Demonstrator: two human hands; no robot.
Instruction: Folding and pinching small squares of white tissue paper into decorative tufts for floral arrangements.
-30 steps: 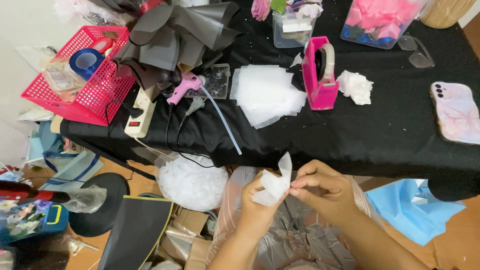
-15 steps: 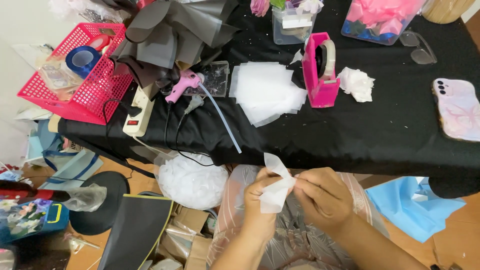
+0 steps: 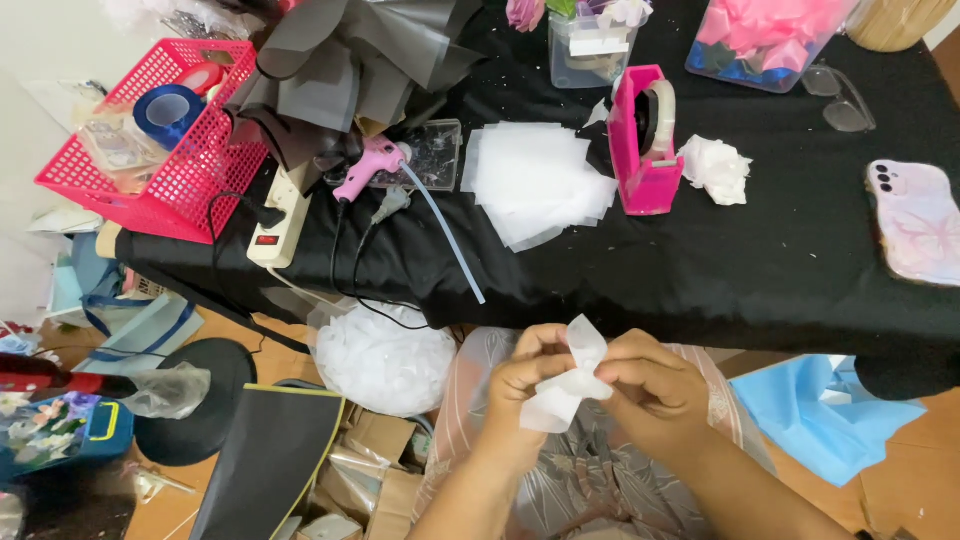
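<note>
Since the half-second-earlier view, both hands had barely shifted, though the translucent white sheet (image 3: 570,380) had been bunched tighter between them, below the near edge of the black-draped worktop (image 3: 700,260) and over the person's lap. That worktop carried a red mesh basket (image 3: 150,140), dark grey wrapping folds (image 3: 350,60), a stack of white sheets (image 3: 535,180) within easy reach (probably the supply), a pink tape dispenser (image 3: 645,140) and a pink glue gun (image 3: 365,165). Left hand (image 3: 525,385) and right hand (image 3: 650,385) each kept a closed fingertip grip on the sheet, seemingly to gather its middle.
</note>
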